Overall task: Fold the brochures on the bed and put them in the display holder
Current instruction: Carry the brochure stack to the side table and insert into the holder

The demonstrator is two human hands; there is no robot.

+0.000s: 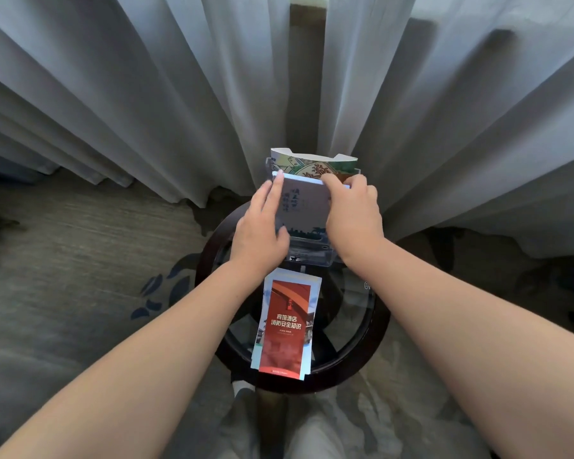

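A clear display holder stands at the far side of a small round glass table. A green patterned brochure stands in its back pocket. In the front pocket sits a pale grey folded brochure with a blue top edge. My left hand rests flat on its left side, fingers stretched up along the edge. My right hand pinches its upper right corner. A stack of folded brochures with a red one on top lies on the table in front of the holder.
Grey-white curtains hang right behind the table. Patterned carpet surrounds the table. My legs and one foot show below the table's near rim.
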